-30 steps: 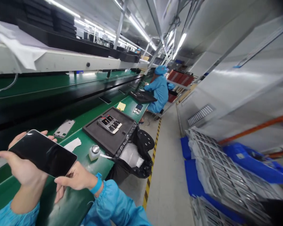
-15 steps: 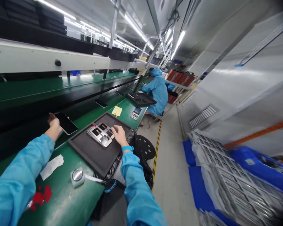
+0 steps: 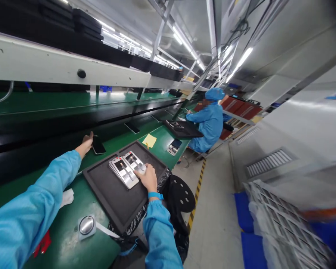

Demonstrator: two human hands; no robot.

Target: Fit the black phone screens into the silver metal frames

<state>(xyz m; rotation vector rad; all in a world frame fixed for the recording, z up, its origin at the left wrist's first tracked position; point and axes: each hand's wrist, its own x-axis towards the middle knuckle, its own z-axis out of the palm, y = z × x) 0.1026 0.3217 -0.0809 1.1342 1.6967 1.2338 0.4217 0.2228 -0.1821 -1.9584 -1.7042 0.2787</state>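
My left hand (image 3: 86,145) reaches to the far side of the green bench. Its fingers are closed on the left edge of a dark smartphone (image 3: 98,145), glossy face up. My right hand (image 3: 149,178) is over the black foam tray (image 3: 106,200). Thumb and fingers pinch the near right corner of a white opened phone (image 3: 134,161) with its inner parts showing. That phone lies beside a stack of similar opened phones (image 3: 126,173), with red marks at their top ends. Where the two meet, I cannot tell whether they overlap.
A yellow note pad (image 3: 149,141) and another opened phone (image 3: 174,147) lie beyond the tray. A round metal-topped dispenser (image 3: 86,225) stands near me. A co-worker (image 3: 208,119) sits farther along the bench. A black stool (image 3: 182,192) and wrapped racks (image 3: 285,224) stand right.
My left hand has moved the dark smartphone away from me, toward the bench's far side. My right hand has drawn one opened phone to the right of the stack. The view has turned left.
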